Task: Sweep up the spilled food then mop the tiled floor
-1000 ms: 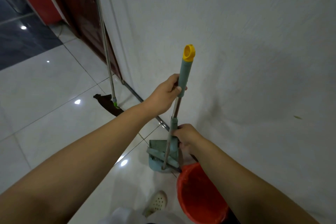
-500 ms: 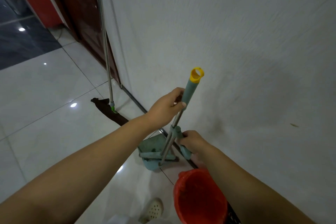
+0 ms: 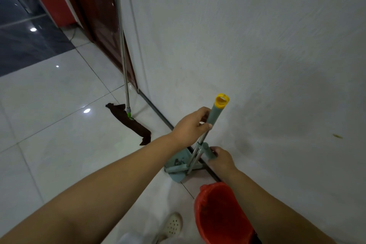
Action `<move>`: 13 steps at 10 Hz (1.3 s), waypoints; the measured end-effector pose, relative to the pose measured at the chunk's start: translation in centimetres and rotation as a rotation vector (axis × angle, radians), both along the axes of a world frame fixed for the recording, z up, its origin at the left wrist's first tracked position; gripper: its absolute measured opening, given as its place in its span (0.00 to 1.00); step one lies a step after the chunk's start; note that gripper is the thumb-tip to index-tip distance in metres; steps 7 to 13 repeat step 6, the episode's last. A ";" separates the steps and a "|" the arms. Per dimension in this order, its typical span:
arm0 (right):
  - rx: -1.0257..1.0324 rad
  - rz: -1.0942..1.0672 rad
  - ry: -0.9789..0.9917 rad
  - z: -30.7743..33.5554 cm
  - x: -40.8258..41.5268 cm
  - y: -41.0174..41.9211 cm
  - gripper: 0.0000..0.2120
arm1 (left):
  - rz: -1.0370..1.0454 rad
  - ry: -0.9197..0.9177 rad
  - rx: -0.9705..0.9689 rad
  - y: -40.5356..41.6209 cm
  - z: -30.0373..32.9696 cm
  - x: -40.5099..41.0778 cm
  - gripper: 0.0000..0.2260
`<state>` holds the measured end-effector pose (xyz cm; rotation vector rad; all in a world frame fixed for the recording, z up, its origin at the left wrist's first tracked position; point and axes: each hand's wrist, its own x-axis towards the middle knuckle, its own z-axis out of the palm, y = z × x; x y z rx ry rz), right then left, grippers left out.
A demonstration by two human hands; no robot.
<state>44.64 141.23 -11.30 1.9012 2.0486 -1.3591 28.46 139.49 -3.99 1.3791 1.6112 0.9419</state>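
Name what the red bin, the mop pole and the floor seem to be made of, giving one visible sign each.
Red bin: probably plastic, with an even matte colour and a thin moulded rim.
Mop pole: likely metal, a slim silvery tube with a dull sheen.
Floor: glazed tile, apparently ceramic; grout lines and sharp lamp reflections show a glossy finish.

Teal dustpan (image 3: 176, 169) on tiled floor (image 3: 49, 144) by wall, brown mop (image 3: 129, 123) leaning nearby
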 end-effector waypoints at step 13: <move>0.208 -0.370 -0.035 3.0 1.9 -11.3 0.15 | -0.044 -0.042 -0.041 -6.8 -0.6 -1.5 0.16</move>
